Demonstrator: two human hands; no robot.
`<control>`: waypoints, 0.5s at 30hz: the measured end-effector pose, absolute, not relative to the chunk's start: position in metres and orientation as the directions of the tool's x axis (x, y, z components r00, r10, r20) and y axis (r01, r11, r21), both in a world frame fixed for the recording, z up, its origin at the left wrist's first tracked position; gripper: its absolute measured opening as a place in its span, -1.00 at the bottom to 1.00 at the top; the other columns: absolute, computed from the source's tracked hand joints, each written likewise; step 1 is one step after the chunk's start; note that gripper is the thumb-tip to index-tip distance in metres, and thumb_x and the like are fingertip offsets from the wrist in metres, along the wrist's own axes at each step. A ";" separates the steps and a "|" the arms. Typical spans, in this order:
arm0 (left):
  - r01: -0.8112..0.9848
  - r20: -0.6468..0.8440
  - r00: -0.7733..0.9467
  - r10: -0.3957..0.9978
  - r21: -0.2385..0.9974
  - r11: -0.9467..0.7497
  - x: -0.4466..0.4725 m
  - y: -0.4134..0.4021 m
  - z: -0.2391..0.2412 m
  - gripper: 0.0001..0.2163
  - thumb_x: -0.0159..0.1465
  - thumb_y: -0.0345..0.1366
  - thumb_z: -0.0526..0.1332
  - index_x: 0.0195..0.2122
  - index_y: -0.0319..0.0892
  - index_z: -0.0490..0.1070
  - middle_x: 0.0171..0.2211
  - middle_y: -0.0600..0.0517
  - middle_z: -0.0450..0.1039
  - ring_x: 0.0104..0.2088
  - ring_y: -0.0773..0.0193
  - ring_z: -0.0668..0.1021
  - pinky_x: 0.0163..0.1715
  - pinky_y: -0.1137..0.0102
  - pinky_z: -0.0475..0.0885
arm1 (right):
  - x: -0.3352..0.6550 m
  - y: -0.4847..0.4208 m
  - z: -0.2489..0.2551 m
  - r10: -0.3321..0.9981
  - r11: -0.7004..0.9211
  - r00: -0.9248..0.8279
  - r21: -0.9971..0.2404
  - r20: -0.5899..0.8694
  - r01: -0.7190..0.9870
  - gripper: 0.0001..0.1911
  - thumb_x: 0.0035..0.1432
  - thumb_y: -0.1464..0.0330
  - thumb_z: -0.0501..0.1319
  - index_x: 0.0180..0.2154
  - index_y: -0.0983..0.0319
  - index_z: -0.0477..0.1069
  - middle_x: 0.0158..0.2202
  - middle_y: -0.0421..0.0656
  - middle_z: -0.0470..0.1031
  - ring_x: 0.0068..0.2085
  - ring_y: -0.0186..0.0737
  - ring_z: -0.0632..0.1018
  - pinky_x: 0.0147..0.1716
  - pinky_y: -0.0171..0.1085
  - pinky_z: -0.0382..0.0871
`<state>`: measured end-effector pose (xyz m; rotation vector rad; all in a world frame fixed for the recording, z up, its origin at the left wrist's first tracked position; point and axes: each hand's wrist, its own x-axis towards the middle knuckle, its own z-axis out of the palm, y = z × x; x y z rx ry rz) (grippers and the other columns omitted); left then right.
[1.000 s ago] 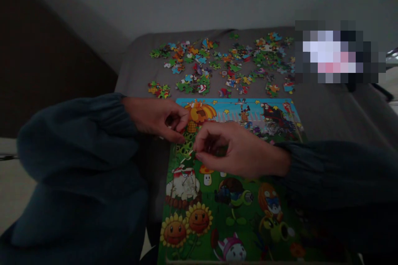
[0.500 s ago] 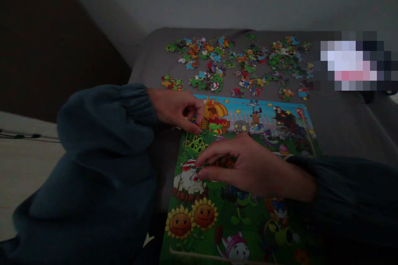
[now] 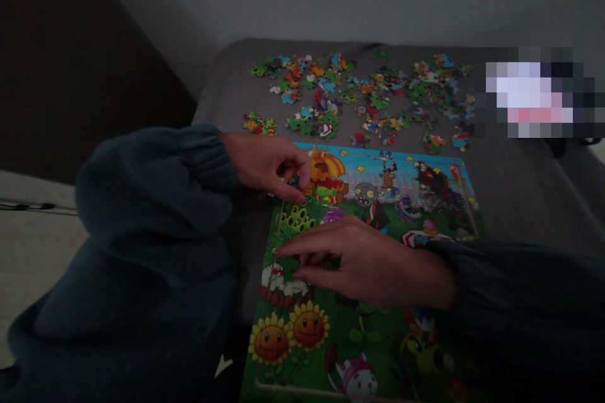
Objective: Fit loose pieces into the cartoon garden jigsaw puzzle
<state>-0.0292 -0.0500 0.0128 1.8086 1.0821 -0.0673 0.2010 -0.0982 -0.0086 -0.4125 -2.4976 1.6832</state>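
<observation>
A colourful cartoon puzzle board [image 3: 416, 195] lies flat in front of me on a grey cushioned surface [image 3: 515, 176]. My left hand [image 3: 265, 164] rests at the board's upper left corner, fingers curled in a pinch at the edge; what it holds is hidden. My right hand [image 3: 359, 258] lies over the board's left middle, fingers stretched toward the left edge and pressing down near a white cartoon figure [image 3: 278, 277]. Both arms wear dark blue sleeves.
Several loose puzzle pieces [image 3: 359, 91] are scattered across the grey surface beyond the board. A small cluster of pieces [image 3: 259, 124] lies apart at the left. A dark wall rises at the left, and a pale floor shows at the lower left.
My right hand has moved down and left over the board, its fingers going from a pinch to stretched flat. My left hand has stayed at the upper left corner.
</observation>
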 end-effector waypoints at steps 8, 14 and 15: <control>0.704 -0.512 0.583 0.631 0.706 -0.077 -0.028 -0.050 0.015 -0.80 0.19 -0.17 0.34 -0.28 -0.16 0.41 -0.64 0.24 0.32 -0.64 0.43 0.41 -0.64 0.57 0.23 | 0.204 -0.089 -0.001 0.352 0.276 -0.936 -0.955 -0.003 0.107 -0.78 0.25 0.51 0.25 -0.13 0.31 0.65 -0.26 -0.15 0.69 -0.30 -0.34 0.64 -0.32 -0.40 0.42; 0.709 -0.533 0.571 0.624 0.703 -0.049 -0.028 -0.050 0.016 -0.79 0.18 -0.16 0.33 -0.27 -0.15 0.41 -0.64 0.23 0.32 -0.65 0.41 0.43 -0.65 0.56 0.25 | 0.209 -0.078 0.005 0.304 0.213 -0.936 -0.945 -0.177 0.248 -0.74 0.16 0.53 0.23 -0.16 0.30 0.66 -0.44 -0.23 0.61 -0.51 -0.45 0.45 -0.55 -0.44 0.23; 0.709 -0.531 0.572 0.625 0.704 -0.051 -0.028 -0.050 0.016 -0.79 0.18 -0.16 0.33 -0.27 -0.15 0.40 -0.64 0.24 0.32 -0.65 0.41 0.43 -0.64 0.56 0.25 | 0.210 -0.077 0.004 0.288 0.215 -0.938 -0.942 -0.193 0.259 -0.73 0.15 0.54 0.23 -0.16 0.30 0.66 -0.44 -0.23 0.60 -0.52 -0.46 0.43 -0.55 -0.44 0.22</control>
